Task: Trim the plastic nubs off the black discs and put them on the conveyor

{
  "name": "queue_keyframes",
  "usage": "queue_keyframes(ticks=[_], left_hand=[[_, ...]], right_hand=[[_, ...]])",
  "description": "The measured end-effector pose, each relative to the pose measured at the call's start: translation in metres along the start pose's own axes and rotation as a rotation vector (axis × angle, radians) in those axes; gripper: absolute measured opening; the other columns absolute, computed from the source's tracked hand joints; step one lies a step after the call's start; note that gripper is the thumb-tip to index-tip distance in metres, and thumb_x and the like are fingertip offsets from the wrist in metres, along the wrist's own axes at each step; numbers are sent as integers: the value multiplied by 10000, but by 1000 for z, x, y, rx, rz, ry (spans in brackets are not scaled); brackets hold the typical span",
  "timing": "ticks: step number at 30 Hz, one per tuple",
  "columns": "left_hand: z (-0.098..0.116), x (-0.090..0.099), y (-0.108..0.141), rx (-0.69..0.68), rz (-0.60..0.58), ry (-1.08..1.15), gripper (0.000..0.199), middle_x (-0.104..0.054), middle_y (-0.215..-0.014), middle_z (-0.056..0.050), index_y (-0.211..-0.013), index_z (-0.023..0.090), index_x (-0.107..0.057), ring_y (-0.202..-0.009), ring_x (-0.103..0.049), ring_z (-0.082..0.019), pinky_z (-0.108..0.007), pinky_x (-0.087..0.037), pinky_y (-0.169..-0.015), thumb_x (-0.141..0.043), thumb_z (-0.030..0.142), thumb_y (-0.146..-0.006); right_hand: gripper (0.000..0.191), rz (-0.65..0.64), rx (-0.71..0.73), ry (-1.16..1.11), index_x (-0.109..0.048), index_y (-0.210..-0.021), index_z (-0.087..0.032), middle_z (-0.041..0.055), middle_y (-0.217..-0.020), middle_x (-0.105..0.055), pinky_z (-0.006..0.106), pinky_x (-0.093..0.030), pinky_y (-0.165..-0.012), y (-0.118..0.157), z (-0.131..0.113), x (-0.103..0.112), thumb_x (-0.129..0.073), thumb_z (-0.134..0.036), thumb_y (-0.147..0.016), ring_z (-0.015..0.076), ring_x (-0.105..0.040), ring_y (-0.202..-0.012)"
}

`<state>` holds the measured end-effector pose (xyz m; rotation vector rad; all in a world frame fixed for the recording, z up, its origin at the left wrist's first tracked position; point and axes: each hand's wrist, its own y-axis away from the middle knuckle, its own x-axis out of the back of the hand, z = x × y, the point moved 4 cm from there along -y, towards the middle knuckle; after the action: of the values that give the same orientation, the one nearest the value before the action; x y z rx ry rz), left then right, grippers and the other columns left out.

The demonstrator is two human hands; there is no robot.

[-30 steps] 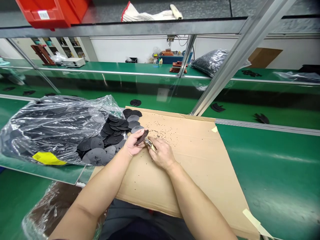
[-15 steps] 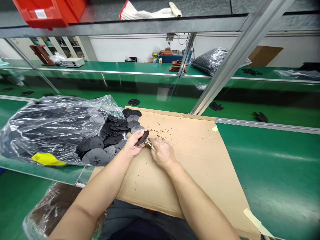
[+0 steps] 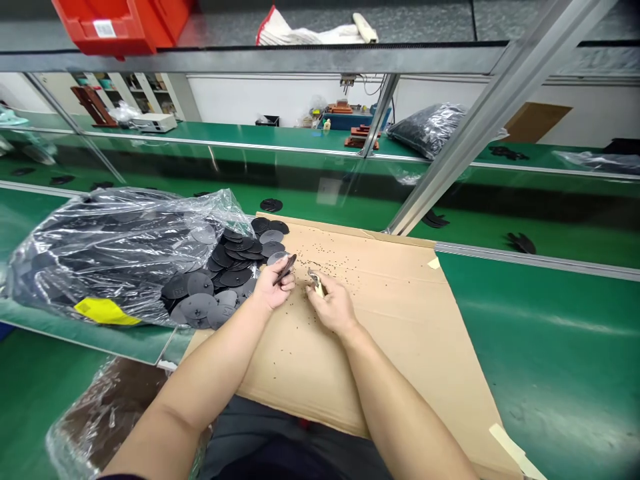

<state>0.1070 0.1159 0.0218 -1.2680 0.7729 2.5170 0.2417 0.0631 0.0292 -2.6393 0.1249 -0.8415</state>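
– What's different from 0.5 s ago?
– There's a gap. Back then the small hand tool (image 3: pixel 317 285) had its tip up against the held disc (image 3: pixel 286 269). Now the 2 are apart: the right hand (image 3: pixel 333 303) has drawn off to the right, and the disc is turned nearly edge-on.
– And the fingers?
– On the left hand (image 3: pixel 273 287) they're closed on the disc, above the cardboard sheet (image 3: pixel 400 333). On the right they're wrapped round the tool's pale handle.
– What's in the containers?
– The clear plastic bag (image 3: pixel 125 230) is full of black discs (image 3: pixel 237 277), which spill from its mouth to just beside the left hand. A yellow label (image 3: pixel 107 311) shows low on its front. I can't see into the red bin (image 3: pixel 120 27) up on the shelf (image 3: pixel 225 27), nor tell what the plastic-lined box (image 3: pixel 110 407) below holds.
– Where are the edges?
– The cardboard's near edge runs by the person's lap (image 3: pixel 280 440), its far edge along the metal rail (image 3: pixel 540 262). Rightward it stretches well past the right hand before meeting the green surface (image 3: pixel 550 333). Dark specks (image 3: pixel 325 252) lie mostly beyond the hands; a slanted metal post (image 3: pixel 450 143) stands at the far edge, apart from both.
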Motion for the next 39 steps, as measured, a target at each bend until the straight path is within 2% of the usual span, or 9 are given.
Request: queue_keyframes(ticks=[3,6,11,16,19,22,28,34,39], left_hand=[[6,1,-1,-17,-1,68,51,-471,-592,36,-879,138,-538,-373,-346,-34,-149,-226,-334,-553,179,-854],[18,7,-5,-200,92,96,91,-546,-636,22,-871,168,-535,-464,-492,-62,-155,-353,-411,-611,163,-822],[36,16,-10,-401,129,141,172,-655,-791,-4,-844,177,-554,-724,-641,-113,-225,-501,-647,-691,128,-752],[37,17,-8,-405,34,117,246,-648,-774,9,-931,171,-618,-602,-571,-68,-180,-432,-532,-711,110,-711],[36,17,-6,-386,45,100,315,-564,-638,53,-986,176,-626,-451,-432,-21,-144,-308,-409,-723,110,-693],[36,15,-4,-383,26,119,306,-541,-630,57,-951,167,-615,-458,-442,-15,-130,-327,-418,-727,98,-675],[26,11,-4,-323,30,93,208,-592,-659,4,-767,123,-572,-584,-572,-80,-194,-476,-552,-709,52,-628],[22,8,-1,-273,-43,33,197,-538,-591,14,-717,132,-553,-534,-545,-97,-213,-425,-487,-733,193,-667],[24,8,1,-241,-58,67,180,-527,-582,13,-721,126,-556,-506,-513,-87,-202,-367,-450,-712,205,-679]], right_hand=[[342,101,-4,28,-626,-1121,-193,73,-1014,-670,358,-484,-858,-2,4,6,-548,-270,-798,217,-611,-916],[326,128,-73,109,-623,-1093,-179,82,-976,-660,386,-483,-850,-10,9,8,-523,-280,-799,233,-598,-922],[366,-26,-148,268,-601,-1129,-188,100,-1155,-611,411,-456,-919,-44,6,-9,-554,-277,-776,247,-567,-1047],[366,-178,-91,284,-590,-1134,-242,43,-1164,-632,365,-461,-907,-81,-10,-43,-574,-233,-769,221,-577,-1061],[264,-248,-118,368,-634,-1005,-253,42,-1042,-670,337,-487,-793,-92,-14,-60,-606,-238,-743,225,-619,-937],[156,-302,-109,468,-643,-890,-230,71,-947,-670,318,-482,-724,-93,-14,-67,-620,-257,-738,231,-630,-855],[184,-299,-94,541,-629,-950,-250,67,-1013,-621,294,-475,-668,-76,-12,-58,-565,-295,-784,196,-621,-804],[79,-422,-221,467,-603,-802,-243,20,-821,-652,273,-442,-614,-72,-11,-55,-599,-281,-733,172,-597,-685],[135,-231,-289,350,-587,-836,-229,12,-754,-651,265,-431,-587,-63,-5,-33,-570,-338,-758,168,-579,-655]])
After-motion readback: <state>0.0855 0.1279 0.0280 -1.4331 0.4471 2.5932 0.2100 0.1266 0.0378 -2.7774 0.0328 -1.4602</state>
